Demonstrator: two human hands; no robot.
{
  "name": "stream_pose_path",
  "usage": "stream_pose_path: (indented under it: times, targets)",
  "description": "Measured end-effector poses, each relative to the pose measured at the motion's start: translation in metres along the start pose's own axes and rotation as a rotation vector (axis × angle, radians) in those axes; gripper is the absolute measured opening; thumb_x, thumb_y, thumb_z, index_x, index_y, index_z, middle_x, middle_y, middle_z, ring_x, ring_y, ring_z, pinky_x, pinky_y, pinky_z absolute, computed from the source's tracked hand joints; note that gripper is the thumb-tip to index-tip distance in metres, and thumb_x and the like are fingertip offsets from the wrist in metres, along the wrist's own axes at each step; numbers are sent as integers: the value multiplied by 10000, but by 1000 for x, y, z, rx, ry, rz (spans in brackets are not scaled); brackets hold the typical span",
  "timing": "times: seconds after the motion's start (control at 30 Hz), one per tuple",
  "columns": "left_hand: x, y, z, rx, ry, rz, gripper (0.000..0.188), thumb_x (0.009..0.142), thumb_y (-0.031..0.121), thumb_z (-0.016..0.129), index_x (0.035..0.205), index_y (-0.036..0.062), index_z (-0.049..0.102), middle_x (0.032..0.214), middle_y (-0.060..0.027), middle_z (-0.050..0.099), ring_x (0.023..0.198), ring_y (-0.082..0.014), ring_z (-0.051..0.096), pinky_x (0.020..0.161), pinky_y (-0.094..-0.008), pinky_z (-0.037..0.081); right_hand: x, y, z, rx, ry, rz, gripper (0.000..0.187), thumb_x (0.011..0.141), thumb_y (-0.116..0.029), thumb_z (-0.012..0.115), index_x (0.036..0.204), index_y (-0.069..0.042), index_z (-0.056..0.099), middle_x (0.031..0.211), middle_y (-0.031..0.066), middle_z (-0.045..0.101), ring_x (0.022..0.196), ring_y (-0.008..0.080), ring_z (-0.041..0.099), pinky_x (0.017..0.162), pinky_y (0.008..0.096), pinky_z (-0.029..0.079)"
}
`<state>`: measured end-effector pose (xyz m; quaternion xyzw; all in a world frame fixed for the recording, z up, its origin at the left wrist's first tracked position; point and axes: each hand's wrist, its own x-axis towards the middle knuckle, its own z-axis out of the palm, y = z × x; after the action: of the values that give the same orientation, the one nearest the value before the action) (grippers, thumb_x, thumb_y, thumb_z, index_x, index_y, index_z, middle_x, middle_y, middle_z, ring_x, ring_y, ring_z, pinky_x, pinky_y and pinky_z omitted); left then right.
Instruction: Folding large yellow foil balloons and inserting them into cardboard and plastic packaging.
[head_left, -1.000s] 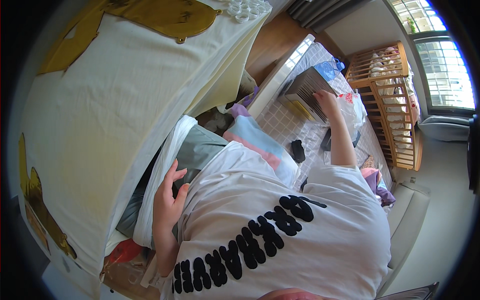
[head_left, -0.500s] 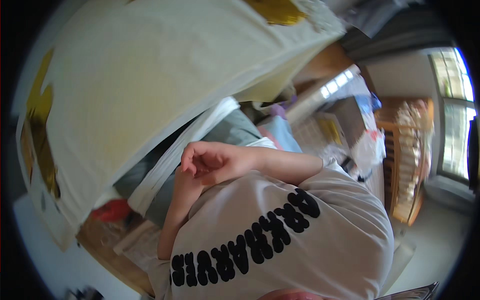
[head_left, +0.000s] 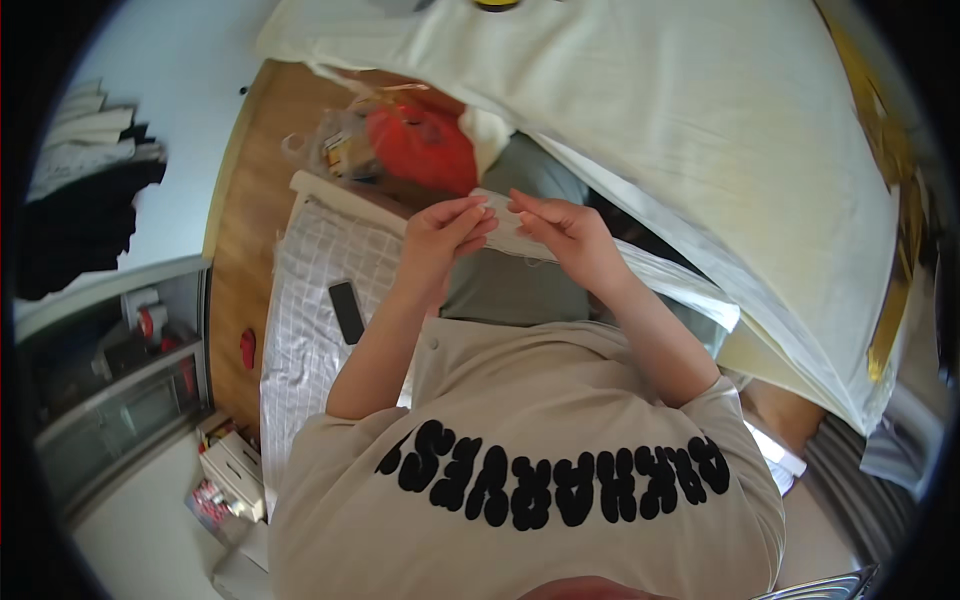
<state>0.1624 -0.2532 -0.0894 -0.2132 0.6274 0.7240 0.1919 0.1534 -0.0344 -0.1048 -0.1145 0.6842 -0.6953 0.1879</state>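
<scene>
In front of my lap, both hands are raised with the fingertips facing each other, a small gap between them. My left hand (head_left: 449, 238) is closed in a pinch, thumb against fingers. My right hand (head_left: 572, 236) pinches too, its thumb and forefinger close together. Whatever lies between the fingertips is too small to make out. Directly behind them runs a strip of white cloth (head_left: 640, 268) across my lap; I cannot tell whether the fingers grip it. A large cream cloth (head_left: 690, 110) covers the surface ahead of me, with shiny gold pieces (head_left: 893, 270) at its right edge.
A dark phone (head_left: 347, 312) lies on the checked bedding (head_left: 312, 270) to my left. Beyond it sit a red bag (head_left: 420, 140) and a clear plastic bag (head_left: 345, 145). A red slipper (head_left: 248, 348) is on the wooden floor (head_left: 238, 225), near a glass-fronted cabinet (head_left: 120, 380).
The view has swung round to the left side of the room. My hands, earlier overlapping with the right across the left wrist, are now apart, fingertips pinched and facing each other.
</scene>
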Motion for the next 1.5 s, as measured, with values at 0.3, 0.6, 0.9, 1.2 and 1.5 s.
stream_pose_path:
  times: [0.3, 0.6, 0.9, 1.2, 1.5]
  targets:
    - [48, 4, -34, -270, 58, 66, 275, 1023, 161, 653, 1269, 38, 677, 1180, -97, 739, 1064, -144, 723, 849, -248, 594, 46, -3, 28, -205, 124, -66, 348, 965, -61, 702, 1309, -16, 674, 1150, 92, 713, 969, 135, 690, 856, 271, 555]
    - [80, 0, -52, -500, -68, 87, 305, 1018, 231, 669, 1254, 39, 652, 1189, -90, 723, 1018, -167, 727, 802, -259, 581, 80, -5, 38, -428, 323, -127, 170, 925, -32, 725, 1088, -31, 770, 941, 106, 739, 827, 180, 717, 746, 293, 559]
    - [146, -30, -86, 698, 500, 615, 344, 933, 312, 736, 1039, -7, 661, 872, -144, 685, 752, -238, 666, 691, -365, 512, 141, 15, 71, -1051, 376, -466, 222, 886, -60, 687, 1099, -84, 747, 976, 104, 722, 849, 301, 712, 744, 388, 584]
    - [145, -52, -94, 472, 380, 581, 186, 945, 175, 710, 980, -1, 661, 779, -79, 657, 689, -125, 607, 642, -294, 480, 203, 53, 89, -1080, 83, -140, 282, 952, -195, 621, 1213, -97, 667, 990, 151, 711, 889, 390, 713, 770, 478, 601]
    - [138, -45, -94, 371, 266, 581, 219, 928, 179, 732, 937, -14, 628, 797, -123, 627, 700, -187, 594, 662, -321, 486, 176, 44, 71, -1160, -81, -320, 494, 898, -140, 610, 1384, -68, 550, 1339, 133, 634, 1192, 372, 601, 929, 463, 567]
